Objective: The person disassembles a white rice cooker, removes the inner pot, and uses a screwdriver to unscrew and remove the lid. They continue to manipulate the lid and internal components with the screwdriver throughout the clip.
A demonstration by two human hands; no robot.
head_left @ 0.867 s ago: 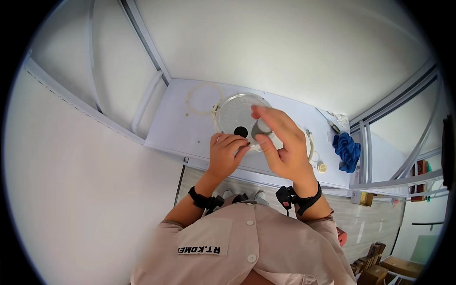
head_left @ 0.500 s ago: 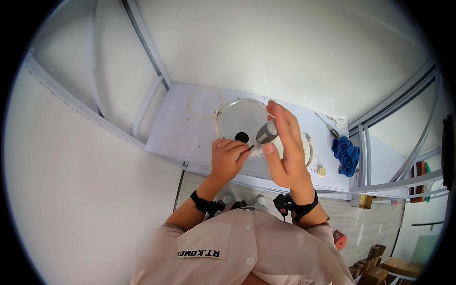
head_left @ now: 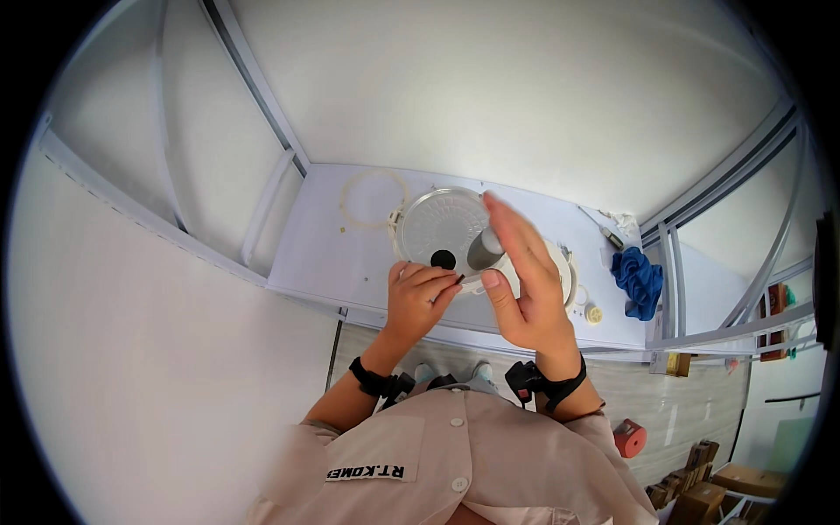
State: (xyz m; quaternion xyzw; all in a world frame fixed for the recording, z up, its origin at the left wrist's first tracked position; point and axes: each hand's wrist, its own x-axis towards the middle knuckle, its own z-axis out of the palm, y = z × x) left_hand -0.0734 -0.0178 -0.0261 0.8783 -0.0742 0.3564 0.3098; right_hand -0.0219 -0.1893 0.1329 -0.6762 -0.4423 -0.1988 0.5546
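My left hand (head_left: 416,296) is closed in a pinch, with a small dark thin piece (head_left: 460,279) at its fingertips, too small to name. Opposite it, my right hand (head_left: 532,302) is open, fingers stretched upward and blurred, thumb apart. Between that thumb and the fingers shows a grey cylinder (head_left: 481,251) with a lighter end; I cannot tell whether the hand touches it. Beyond both hands lies a large round silvery disc with a pale rim (head_left: 429,219). A black round piece (head_left: 444,259) shows at its near edge. Partly behind my right hand is a white round part (head_left: 567,269).
A thin cream ring (head_left: 343,203) lies on the white table (head_left: 306,254) at left. To the right are a blue cloth (head_left: 637,282), a screwdriver-like tool (head_left: 611,237) and a small yellowish round part (head_left: 593,314). Grey frame posts (head_left: 669,280) and a wall border the table.
The fingers of my right hand have tilted leftward over the grey cylinder. My left hand keeps its pinch. The whole view has shifted slightly.
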